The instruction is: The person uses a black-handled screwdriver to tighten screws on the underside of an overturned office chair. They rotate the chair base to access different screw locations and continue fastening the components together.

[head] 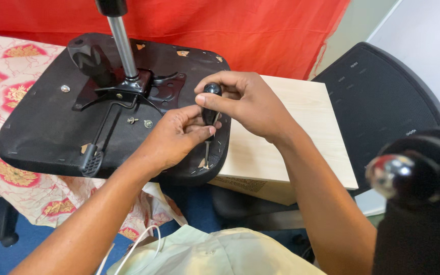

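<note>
In the middle of the frame, our right hand [248, 104] grips the screwdriver [211, 109] by its round black top. Our left hand [176, 137] pinches it lower down. It looks hard and light, tip on the seat [42, 132].

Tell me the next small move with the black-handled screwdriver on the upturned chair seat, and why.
Probably turn the black-handled screwdriver while pressing down. Its tip stands upright at the edge of the black upturned chair seat, the right hand grips the handle top and the left hand steadies the shaft. Whether the tip sits in a screw head is too small to tell.
</note>
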